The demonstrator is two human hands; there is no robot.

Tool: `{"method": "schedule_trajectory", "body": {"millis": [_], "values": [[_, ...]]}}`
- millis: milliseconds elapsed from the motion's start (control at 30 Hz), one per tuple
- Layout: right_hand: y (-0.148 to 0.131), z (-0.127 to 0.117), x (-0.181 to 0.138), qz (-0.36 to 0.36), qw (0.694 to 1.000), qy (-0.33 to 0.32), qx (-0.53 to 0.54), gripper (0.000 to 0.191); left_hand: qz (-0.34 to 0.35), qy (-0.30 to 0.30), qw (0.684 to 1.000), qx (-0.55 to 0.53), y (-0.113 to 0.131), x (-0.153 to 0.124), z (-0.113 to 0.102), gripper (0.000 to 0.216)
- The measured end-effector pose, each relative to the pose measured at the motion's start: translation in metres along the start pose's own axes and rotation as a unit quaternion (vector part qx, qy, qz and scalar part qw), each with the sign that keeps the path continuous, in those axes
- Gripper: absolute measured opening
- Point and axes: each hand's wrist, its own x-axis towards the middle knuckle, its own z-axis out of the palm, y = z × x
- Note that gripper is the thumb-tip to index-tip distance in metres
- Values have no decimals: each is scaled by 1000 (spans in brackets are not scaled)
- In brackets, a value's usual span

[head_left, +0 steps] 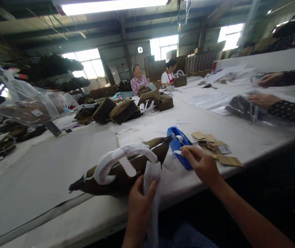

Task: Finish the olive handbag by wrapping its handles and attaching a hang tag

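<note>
An olive-brown handbag (pixel 121 175) lies on its side at the near edge of the white table (pixel 41 172), its handle wrapped in white paper (pixel 121 156). My left hand (pixel 139 203) is closed on the bag's lower edge and pinches a hanging strip of white wrapping paper (pixel 152 179). My right hand (pixel 201 163) rests on a blue tape dispenser (pixel 179 146) just right of the bag, its fingers pinched at the tape end.
Brown card tags (pixel 214 148) lie right of the dispenser. Several more olive bags (pixel 123 110) are piled mid-table. Another person's hands (pixel 262 100) handle a plastic-bagged item (pixel 240 106) at the right. Two people sit at the far end. Bagged goods are at the left.
</note>
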Motion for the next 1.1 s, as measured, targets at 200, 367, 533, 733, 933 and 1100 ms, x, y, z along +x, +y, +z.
{"method": "schedule_trajectory", "body": {"millis": [200, 367, 533, 733, 933, 1100], "values": [[41, -41, 46, 51, 986, 12, -161, 27, -3, 14, 999, -34, 7, 3, 4, 56], [52, -28, 43, 94, 991, 11, -95, 33, 0, 16, 999, -39, 9, 1, 4, 52], [34, -26, 27, 103, 986, 101, 79, 28, -3, 13, 1000, -29, 8, 3, 2, 51], [22, -35, -7, 201, 946, 121, 225, 38, -14, 0, 999, -37, 7, 5, 2, 55], [50, -26, -33, 274, 919, 122, 257, 49, -6, 22, 999, -33, 6, 4, 3, 55], [73, -20, -31, 224, 956, 115, 151, 52, -14, 14, 999, -41, 10, 2, 3, 54]]}}
